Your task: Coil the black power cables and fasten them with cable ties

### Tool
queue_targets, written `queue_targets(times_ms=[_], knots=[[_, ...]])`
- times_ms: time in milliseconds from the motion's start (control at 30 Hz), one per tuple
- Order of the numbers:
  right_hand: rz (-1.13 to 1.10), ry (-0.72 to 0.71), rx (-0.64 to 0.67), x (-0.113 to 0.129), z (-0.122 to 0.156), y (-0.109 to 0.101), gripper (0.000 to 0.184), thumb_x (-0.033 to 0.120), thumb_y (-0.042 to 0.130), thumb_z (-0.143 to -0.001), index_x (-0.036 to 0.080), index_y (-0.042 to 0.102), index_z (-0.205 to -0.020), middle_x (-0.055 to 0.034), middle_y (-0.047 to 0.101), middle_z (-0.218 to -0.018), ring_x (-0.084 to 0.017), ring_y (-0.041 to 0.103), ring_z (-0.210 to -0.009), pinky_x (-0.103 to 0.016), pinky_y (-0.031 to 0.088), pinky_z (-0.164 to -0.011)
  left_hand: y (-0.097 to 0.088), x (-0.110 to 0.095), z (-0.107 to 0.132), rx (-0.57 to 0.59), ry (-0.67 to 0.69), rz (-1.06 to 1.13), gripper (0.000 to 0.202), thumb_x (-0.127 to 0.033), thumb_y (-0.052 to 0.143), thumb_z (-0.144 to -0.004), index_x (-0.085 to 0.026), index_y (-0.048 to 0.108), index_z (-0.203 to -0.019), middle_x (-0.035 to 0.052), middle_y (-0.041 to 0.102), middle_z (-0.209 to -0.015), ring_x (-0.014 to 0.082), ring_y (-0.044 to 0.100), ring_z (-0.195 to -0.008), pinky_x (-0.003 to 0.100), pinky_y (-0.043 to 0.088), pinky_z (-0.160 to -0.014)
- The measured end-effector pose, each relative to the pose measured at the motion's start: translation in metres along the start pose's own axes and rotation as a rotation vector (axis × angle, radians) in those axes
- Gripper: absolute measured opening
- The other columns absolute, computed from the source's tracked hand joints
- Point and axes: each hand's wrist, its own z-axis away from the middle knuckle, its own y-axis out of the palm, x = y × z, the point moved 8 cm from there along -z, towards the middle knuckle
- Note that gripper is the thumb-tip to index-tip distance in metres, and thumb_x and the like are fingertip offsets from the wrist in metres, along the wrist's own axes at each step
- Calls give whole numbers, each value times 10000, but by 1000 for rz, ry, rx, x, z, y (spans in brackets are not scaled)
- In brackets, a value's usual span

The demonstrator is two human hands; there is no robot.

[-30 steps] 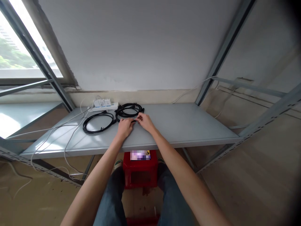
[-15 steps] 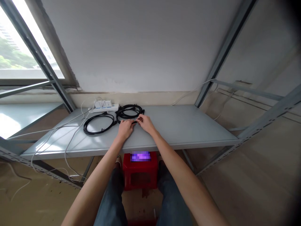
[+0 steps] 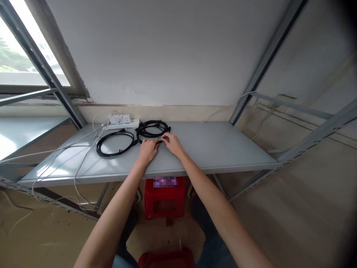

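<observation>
On a grey metal shelf point(image 3: 212, 149) lie two coiled black cables. My left hand point(image 3: 148, 149) and my right hand point(image 3: 172, 143) meet at the near edge of the right coil point(image 3: 152, 130), fingers pinched together on its cable. The other black coil point(image 3: 115, 143) rests to the left of my hands, untouched. Both forearms reach in from below.
A white power strip point(image 3: 121, 121) with plugs sits at the back of the shelf, and white cords point(image 3: 75, 156) trail off the left front edge to the floor. Slanted metal frame posts stand at both sides. A red plastic stool point(image 3: 164, 199) is under the shelf.
The view has shifted slightly. Both hands stay at the same spot on the right coil, fingers working the cable with little movement.
</observation>
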Motion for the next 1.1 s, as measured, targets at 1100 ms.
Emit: queue_targets(times_ms=[1100], knots=[[96, 36, 31, -8, 0, 1, 289, 429, 698, -980, 214, 613, -807, -4, 659, -719, -171, 565, -688, -288, 414, -702, 2, 3, 0, -8, -28, 22, 325, -282, 509, -1039, -248, 774, -1224, 130, 792, -1276, 349, 692, -1237, 447, 434, -1004]])
